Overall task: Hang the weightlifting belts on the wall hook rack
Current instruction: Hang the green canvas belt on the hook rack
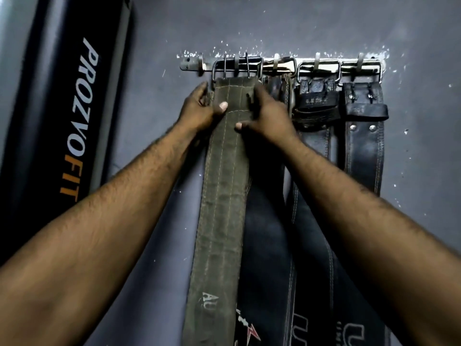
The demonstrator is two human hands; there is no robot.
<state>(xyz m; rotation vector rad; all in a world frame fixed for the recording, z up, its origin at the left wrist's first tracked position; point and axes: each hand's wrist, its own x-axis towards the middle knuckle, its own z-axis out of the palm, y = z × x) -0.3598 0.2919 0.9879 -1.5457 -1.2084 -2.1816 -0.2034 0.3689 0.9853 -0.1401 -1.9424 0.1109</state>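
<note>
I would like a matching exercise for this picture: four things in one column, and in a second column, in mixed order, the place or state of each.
Things:
1. olive belt
2. rightmost black belt
3. black PROZVOFIT pad
4. hook rack

Places or states:
A. stands far left of the belts
B. gripped near its top by left hand and right hand
C. fixed to the grey wall
D. hangs untouched at the rack's right end

Pairs: 1-B, 2-D, 3-A, 4-C
</note>
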